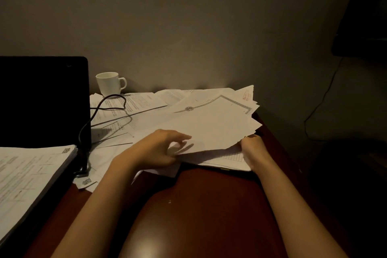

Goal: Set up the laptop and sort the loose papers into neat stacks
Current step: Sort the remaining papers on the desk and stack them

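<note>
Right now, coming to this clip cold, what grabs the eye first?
The messy fan of loose white papers at the centre-right of the dark red wooden desk, with the left hand and right hand gripping its near edges. At left stand the open black laptop and a neat paper stack; a white ceramic mug sits by the wall.

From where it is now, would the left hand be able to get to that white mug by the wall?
Probably yes. The left hand is busy at the loose papers, but only flat sheets and a thin black cable lie between it and the white mug. The laptop stands off to the side.
</note>
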